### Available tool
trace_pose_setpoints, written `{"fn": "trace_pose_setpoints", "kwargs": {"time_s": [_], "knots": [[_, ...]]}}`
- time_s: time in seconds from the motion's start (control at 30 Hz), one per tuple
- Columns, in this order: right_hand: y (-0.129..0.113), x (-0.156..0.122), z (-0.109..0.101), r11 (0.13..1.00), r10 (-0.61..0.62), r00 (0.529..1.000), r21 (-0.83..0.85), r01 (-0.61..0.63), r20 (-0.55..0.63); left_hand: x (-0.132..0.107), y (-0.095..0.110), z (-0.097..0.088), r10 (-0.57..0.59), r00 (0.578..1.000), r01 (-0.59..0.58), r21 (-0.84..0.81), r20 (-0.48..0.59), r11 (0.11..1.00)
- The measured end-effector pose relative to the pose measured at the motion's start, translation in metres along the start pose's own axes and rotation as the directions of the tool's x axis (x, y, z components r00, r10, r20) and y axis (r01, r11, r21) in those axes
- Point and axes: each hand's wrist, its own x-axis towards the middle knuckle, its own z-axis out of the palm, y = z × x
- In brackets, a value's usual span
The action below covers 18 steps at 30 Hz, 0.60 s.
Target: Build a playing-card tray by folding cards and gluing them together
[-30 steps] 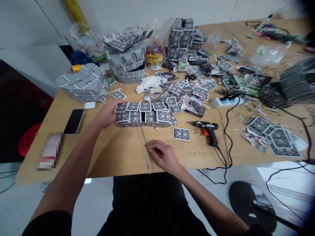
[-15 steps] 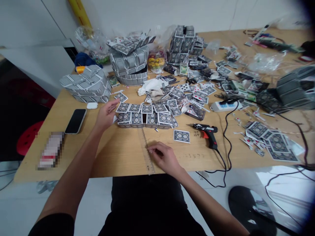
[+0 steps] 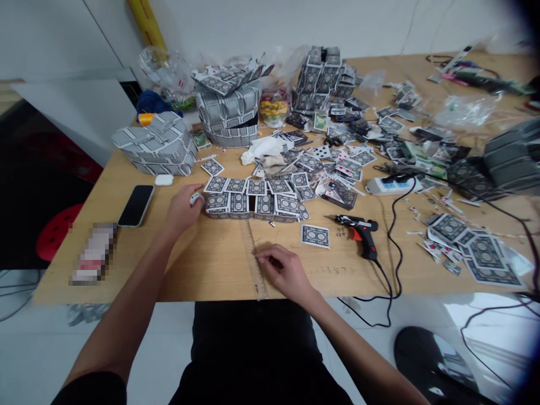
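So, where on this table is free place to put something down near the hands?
Bare wood lies between the left hand and the ruler, down to the table edge; also between the right hand and the glue gun, below the single card. Behind the card block, loose cards lie crowded.

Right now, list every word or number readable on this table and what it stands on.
"357": faint handwritten digits on the light wooden tabletop beside the right hand, reading uncertain.
Scribble under the black-and-orange glue gun: too small.
Marks on the clear plastic ruler and the patterned playing cards: unreadable.
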Motion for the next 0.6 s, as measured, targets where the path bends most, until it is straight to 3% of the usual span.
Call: {"fn": "trace_pose_setpoints", "kwargs": {"time_s": [0.23,0.33,0.47,0.6], "knots": [[0.0,0.0,-0.001,1.0,-0.002,1.0,-0.012,0.002,0.004,0.005,0.017,0.017,-0.112,0.994,0.108,-0.267,0.0,0.958],[0.0,0.0,-0.001,1.0,-0.001,1.0,-0.024,0.001,0.007,0.004,0.02,0.024,-0.144,0.988,0.113,-0.376,-0.056,0.92],[-0.002,0.001,-0.001,0.999,-0.008,1.0,-0.049,0.008,-0.003,-0.002,0.021,0.027,-0.014,0.991,-0.032,-0.343,-0.131,0.939],[-0.004,0.002,0.0,0.995,0.005,1.0,-0.095,-0.007,-0.02,-0.01,0.024,0.027,0.081,0.99,-0.106,-0.228,-0.119,0.968]]}}
